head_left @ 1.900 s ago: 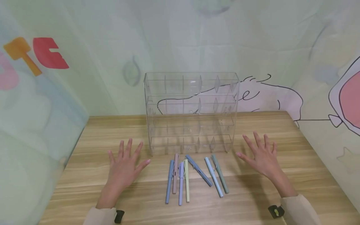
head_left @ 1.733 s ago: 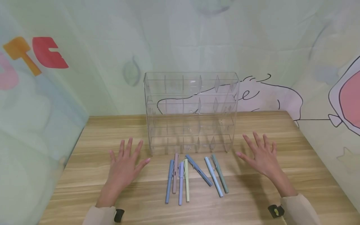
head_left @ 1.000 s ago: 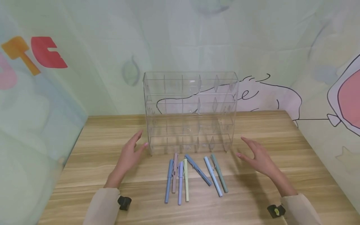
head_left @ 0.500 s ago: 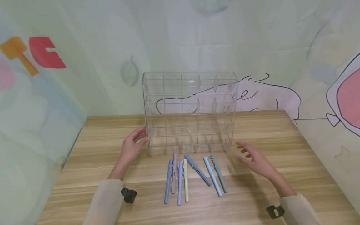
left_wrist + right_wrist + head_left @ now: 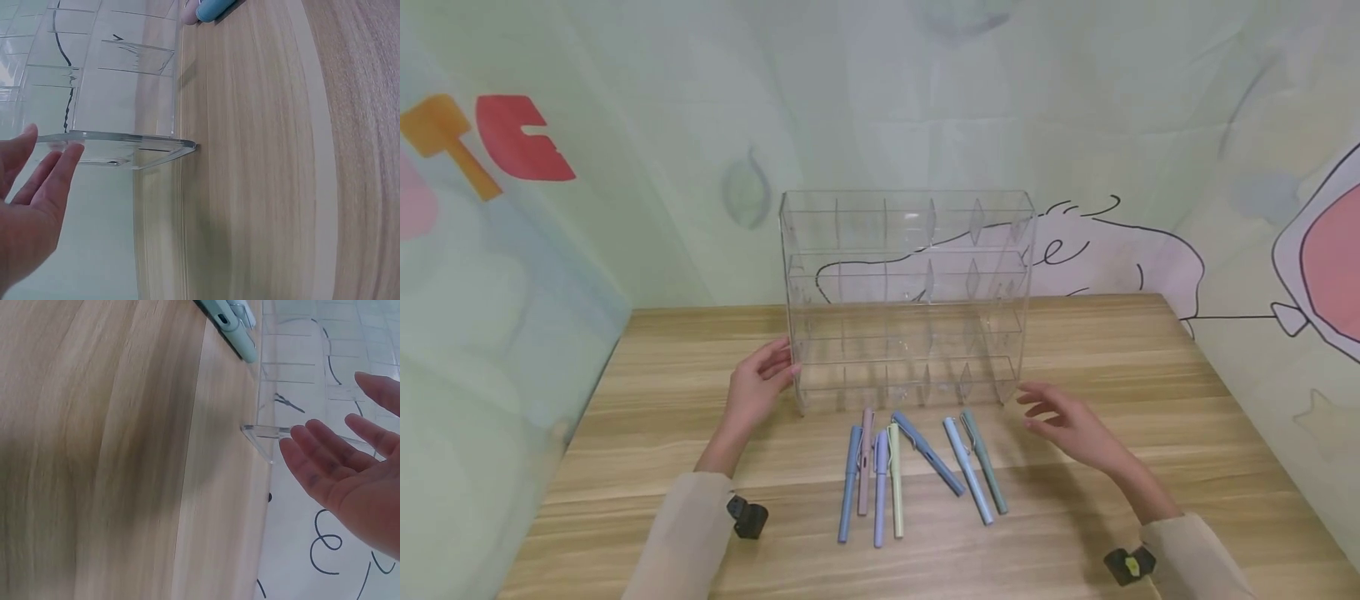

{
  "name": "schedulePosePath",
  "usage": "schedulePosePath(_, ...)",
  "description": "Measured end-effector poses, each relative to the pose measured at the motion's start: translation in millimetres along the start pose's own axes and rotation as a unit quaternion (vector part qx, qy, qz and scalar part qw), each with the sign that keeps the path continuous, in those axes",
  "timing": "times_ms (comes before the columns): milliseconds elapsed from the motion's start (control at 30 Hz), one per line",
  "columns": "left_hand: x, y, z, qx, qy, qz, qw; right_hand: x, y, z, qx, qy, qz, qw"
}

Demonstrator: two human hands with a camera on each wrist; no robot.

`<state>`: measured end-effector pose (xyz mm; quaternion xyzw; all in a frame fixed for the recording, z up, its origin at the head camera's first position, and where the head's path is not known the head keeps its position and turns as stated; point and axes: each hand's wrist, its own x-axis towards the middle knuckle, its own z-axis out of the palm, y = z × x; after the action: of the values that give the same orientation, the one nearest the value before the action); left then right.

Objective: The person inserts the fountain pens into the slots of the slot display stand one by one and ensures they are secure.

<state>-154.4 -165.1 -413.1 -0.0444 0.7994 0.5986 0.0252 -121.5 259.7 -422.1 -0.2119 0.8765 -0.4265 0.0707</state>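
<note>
A clear acrylic rack [image 5: 910, 289] with shelves and dividers stands upright on the wooden table. My left hand [image 5: 754, 387] is at its left side panel, with the fingertips touching the outer face and the thumb by the front edge. In the left wrist view, the left hand [image 5: 37, 200] shows loosely bent fingers against that panel. My right hand [image 5: 1070, 425] is just off the rack's lower right corner, its fingers relaxed and holding nothing. Several capped pens lie in front: a blue pen [image 5: 850, 483], a mauve pen [image 5: 864, 475], a pale green pen [image 5: 897, 492] and others.
A light blue pen [image 5: 970, 475] and a grey-green pen [image 5: 988, 471] lie side by side, nearer the right hand. A printed cloth backdrop [image 5: 700, 167] rises close behind the rack and along both sides of the table [image 5: 647, 400].
From spread positions on either side, both hands have moved in toward the rack. The left hand has come to touch its side panel; the right fingers have drawn together. Pens and rack stay put.
</note>
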Motion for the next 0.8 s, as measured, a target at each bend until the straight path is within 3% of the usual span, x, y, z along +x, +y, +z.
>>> schedulePosePath(367, 0.8, -2.4, -0.7, 0.01, 0.003, 0.003, 0.9999, 10.0, 4.0, 11.2, 0.058, -0.047, -0.014, 0.9971)
schedulePosePath(800, 0.8, -2.8, -1.5, 0.004, -0.002, 0.014, 0.9999, 19.2, 10.1, 20.4, 0.075, -0.097, 0.029, 0.992)
